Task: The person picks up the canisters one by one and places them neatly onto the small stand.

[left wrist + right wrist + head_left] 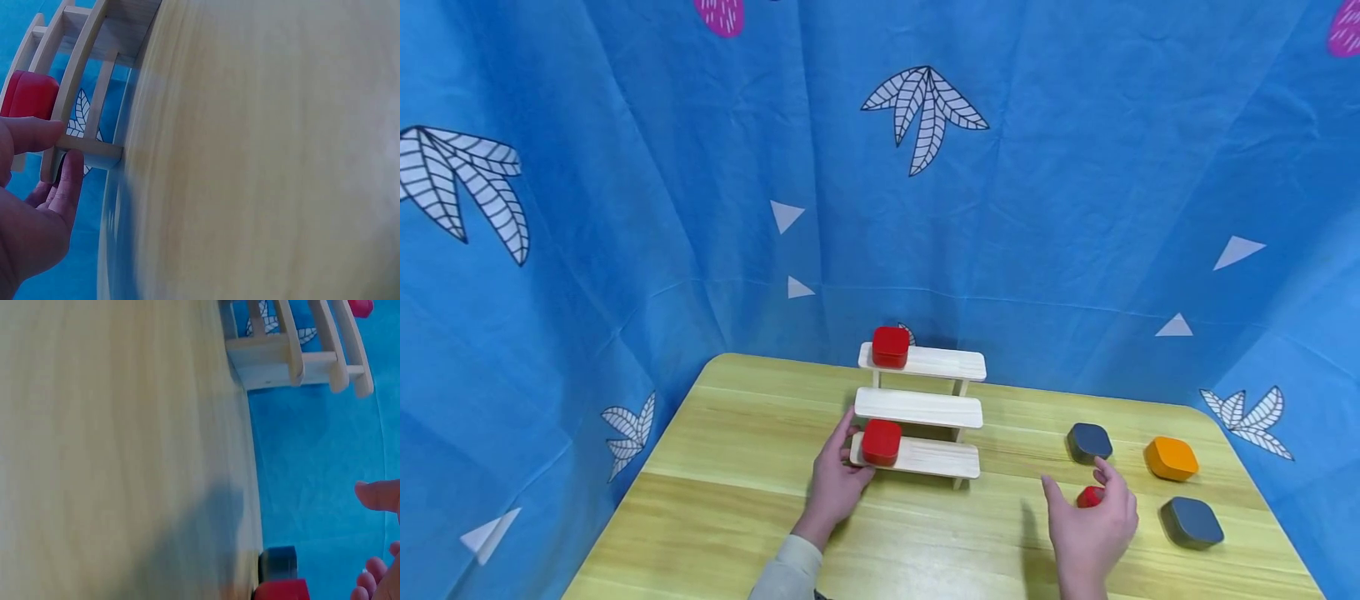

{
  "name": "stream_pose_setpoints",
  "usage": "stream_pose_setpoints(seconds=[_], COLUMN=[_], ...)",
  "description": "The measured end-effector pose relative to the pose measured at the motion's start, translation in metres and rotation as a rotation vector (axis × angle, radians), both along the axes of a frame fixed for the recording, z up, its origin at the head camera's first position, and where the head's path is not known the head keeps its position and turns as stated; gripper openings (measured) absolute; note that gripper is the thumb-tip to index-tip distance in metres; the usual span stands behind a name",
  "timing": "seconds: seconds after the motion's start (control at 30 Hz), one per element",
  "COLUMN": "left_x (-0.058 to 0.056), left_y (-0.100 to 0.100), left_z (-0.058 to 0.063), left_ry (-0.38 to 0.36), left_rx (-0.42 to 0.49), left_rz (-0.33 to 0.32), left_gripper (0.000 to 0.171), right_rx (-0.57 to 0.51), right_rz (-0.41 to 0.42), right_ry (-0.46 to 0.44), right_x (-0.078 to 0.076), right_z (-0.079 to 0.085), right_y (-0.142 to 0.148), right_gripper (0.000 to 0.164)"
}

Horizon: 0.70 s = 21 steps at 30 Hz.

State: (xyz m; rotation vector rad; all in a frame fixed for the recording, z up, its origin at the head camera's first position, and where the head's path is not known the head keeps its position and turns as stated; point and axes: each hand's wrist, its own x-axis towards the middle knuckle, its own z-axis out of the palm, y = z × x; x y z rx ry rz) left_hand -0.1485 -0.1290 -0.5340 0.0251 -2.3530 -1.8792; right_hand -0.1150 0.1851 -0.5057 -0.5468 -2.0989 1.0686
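Observation:
A small three-tier wooden shelf (932, 457) stands towards the back of the table. My left hand (837, 483) grips the left end of its lowest tier, the thumb and fingers on either side of the board in the left wrist view. One rounded red box (882, 442) sits at the left of that tier; another red box (891, 347) is on the top tier. My right hand (1093, 525) holds nothing, thumb and fingers spread apart. Beyond it a third red box (1087, 497) lies on the table, partly hidden by the fingers.
On the right of the table are two dark grey boxes, one farther back (1089, 443) and one nearer (1192, 522), plus an orange box (1172, 458). A blue patterned curtain (1037, 208) hangs behind and around the wooden table (715, 467).

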Motion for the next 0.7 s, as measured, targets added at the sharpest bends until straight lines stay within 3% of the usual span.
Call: stream_pose_setpoints(seconds=[0.7], left_x=[0.001], left_y=[0.001], left_z=[0.002], left_ry=[-0.003], left_rx=[0.007], left_rz=[0.006], left_gripper=[0.102], right_rx=[-0.109], right_rz=[-0.095], right_ry=[-0.363], right_x=[0.007], right_z=[-0.005], right_y=[0.033], right_gripper=[0.077])
